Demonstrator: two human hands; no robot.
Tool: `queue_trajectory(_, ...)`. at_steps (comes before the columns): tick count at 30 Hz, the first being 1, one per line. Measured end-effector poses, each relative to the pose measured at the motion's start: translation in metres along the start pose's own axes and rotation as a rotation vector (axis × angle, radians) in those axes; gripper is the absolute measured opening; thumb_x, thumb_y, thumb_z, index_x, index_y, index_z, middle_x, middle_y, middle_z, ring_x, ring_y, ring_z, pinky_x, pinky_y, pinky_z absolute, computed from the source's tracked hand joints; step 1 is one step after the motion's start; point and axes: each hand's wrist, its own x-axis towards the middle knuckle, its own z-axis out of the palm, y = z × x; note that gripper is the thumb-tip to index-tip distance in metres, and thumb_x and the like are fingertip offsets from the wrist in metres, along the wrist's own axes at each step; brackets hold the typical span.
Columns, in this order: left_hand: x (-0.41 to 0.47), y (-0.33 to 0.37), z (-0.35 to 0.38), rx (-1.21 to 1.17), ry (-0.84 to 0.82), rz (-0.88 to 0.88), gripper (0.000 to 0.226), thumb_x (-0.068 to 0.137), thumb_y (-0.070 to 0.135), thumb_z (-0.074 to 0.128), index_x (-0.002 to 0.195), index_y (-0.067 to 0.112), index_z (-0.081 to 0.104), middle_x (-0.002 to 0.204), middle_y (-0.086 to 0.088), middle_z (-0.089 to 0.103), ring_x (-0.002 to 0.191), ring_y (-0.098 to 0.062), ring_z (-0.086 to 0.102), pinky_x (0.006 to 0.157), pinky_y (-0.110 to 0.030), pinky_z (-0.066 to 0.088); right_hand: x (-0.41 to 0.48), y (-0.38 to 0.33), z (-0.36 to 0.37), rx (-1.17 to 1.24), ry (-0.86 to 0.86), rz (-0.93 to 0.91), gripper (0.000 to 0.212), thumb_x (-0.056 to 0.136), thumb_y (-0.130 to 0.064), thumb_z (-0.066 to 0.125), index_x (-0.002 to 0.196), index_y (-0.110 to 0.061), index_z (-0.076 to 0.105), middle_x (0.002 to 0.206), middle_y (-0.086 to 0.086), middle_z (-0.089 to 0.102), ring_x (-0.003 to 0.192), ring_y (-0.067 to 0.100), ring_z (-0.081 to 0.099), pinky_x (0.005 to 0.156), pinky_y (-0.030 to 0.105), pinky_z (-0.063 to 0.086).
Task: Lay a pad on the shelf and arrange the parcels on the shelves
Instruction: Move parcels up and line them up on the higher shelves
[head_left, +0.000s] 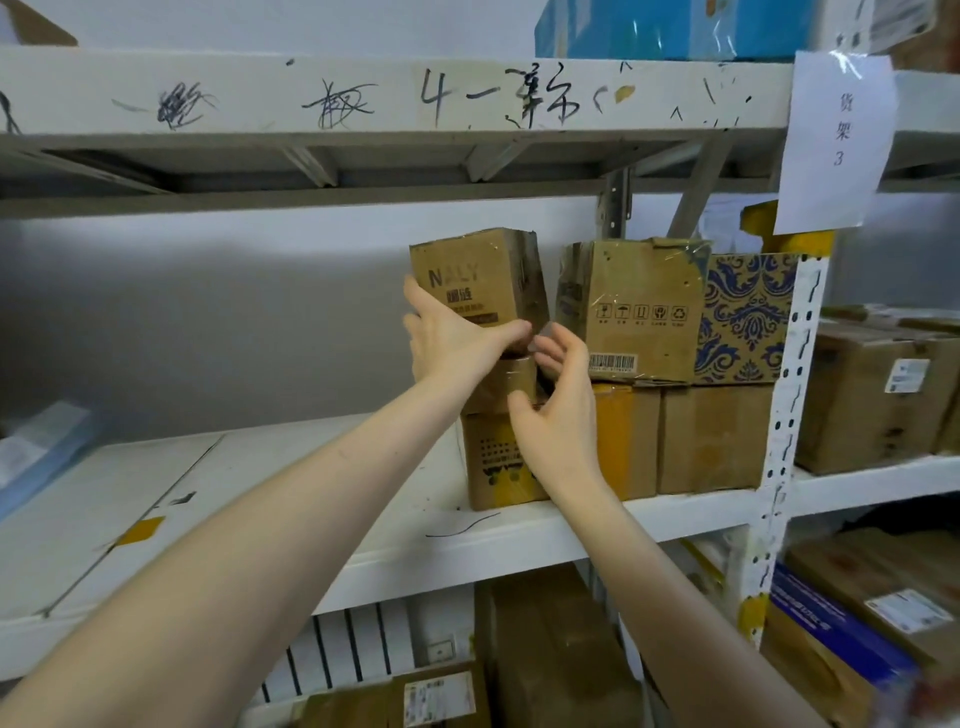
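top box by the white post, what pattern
The box has dark blue scrolls on tan; head view.

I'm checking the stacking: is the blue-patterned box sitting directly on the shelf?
No, the blue-patterned box rests on top of a plain brown box, which stands on the shelf.

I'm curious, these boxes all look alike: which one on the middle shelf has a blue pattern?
The patterned box at the right end of the top row, against the white upright. It carries dark blue ornaments; its neighbours are plain brown cardboard.

Creased, tape-glossy cardboard parcels; scuffed white-painted metal shelf.
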Motion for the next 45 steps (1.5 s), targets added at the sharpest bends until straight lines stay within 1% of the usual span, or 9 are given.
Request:
queue_trajectory(5,0.003,-0.005,-0.013,-0.174,0.109,0.057,0.108,0.059,0.044,0.084,0.144,0.020,0.020,0.134,-0.003,0.038,0.121,-0.021,0.046,0.091,-0.035,0.045,-0.007,0.001,0.018,-0.362,0.153,-0.053,0.110,0.065,-0.054,0.079,0.148,-0.024,0.013,0.146,0.002,0.027,0.134,0.018,0.031,0.106,0.032,0.036)
queue_trajectory(8,0.002,-0.012,-0.030,-0.156,0.158,0.110,0.108,0.061,0.041,0.084,0.144,0.020,0.019,0.137,-0.003,0.036,0.122,-0.019,0.044,0.097,-0.037,0.045,-0.008,0.000,0.031,-0.510,0.181,-0.039,0.117,0.060,-0.066,0.076,0.148,-0.026,0.010,0.150,0.005,0.021,0.136,0.022,0.027,0.109,0.035,0.033)
queue_trajectory(16,-0.001,-0.028,-0.086,-0.111,0.156,0.148,0.103,0.061,0.037,0.086,0.141,0.021,0.022,0.133,0.000,0.037,0.108,-0.009,0.040,0.088,-0.026,0.039,0.000,0.007,0.041,-0.688,0.151,0.036,0.081,0.072,-0.058,0.072,0.137,-0.031,0.032,0.142,0.008,0.033,0.129,0.025,0.034,0.103,0.037,0.038)
queue_trajectory(22,-0.007,-0.030,-0.120,-0.104,0.113,0.118,0.100,0.061,0.040,0.084,0.139,0.022,0.025,0.127,0.000,0.040,0.108,-0.013,0.044,0.087,-0.030,0.043,-0.008,-0.017,0.034,-0.525,0.183,-0.060,0.072,0.065,-0.044,0.082,0.126,-0.034,0.044,0.133,0.005,0.035,0.121,0.021,0.035,0.091,0.033,0.047)
queue_trajectory(26,-0.015,-0.028,-0.135,-0.158,0.101,0.133,0.095,0.063,0.040,0.081,0.139,0.023,0.027,0.127,0.002,0.040,0.108,-0.012,0.045,0.085,-0.028,0.043,-0.017,-0.043,0.025,-0.461,0.228,-0.123,0.070,0.063,-0.040,0.083,0.122,-0.034,0.047,0.132,0.003,0.034,0.123,0.020,0.034,0.089,0.028,0.043)
queue_trajectory(31,-0.026,-0.020,-0.157,-0.182,0.065,0.155,0.089,0.069,0.041,0.077,0.141,0.025,0.026,0.128,0.001,0.040,0.109,-0.013,0.045,0.086,-0.031,0.043,-0.031,-0.073,0.010,-0.381,0.265,-0.162,0.069,0.061,-0.034,0.084,0.120,-0.034,0.047,0.128,0.002,0.033,0.118,0.016,0.033,0.078,0.007,0.025)
queue_trajectory(35,-0.039,-0.006,-0.173,-0.205,0.102,0.128,0.092,0.066,0.044,0.072,0.143,0.022,0.027,0.130,-0.004,0.042,0.110,-0.015,0.044,0.091,-0.033,0.041,-0.035,-0.096,-0.002,-0.418,0.288,-0.193,0.071,0.059,-0.039,0.079,0.122,-0.035,0.046,0.124,0.001,0.035,0.114,0.018,0.037,0.080,0.020,0.039)
queue_trajectory(39,-0.058,0.018,-0.180,-0.156,0.113,0.143,0.110,0.062,0.047,0.070,0.151,0.025,0.009,0.138,-0.004,0.033,0.127,-0.022,0.039,0.100,-0.035,0.036,-0.031,-0.117,-0.011,-0.426,0.278,-0.180,0.070,0.059,-0.044,0.075,0.122,-0.037,0.045,0.121,0.000,0.037,0.113,0.019,0.040,0.085,0.040,0.049)
queue_trajectory(45,-0.073,0.059,-0.196,-0.148,0.176,0.161,0.107,0.050,0.057,0.066,0.143,0.022,0.028,0.129,-0.001,0.050,0.118,-0.021,0.050,0.099,-0.042,0.045,-0.027,-0.131,-0.047,-0.306,0.174,-0.281,0.066,0.057,-0.042,0.073,0.117,-0.039,0.046,0.119,0.000,0.037,0.112,0.018,0.040,0.080,0.028,0.039)
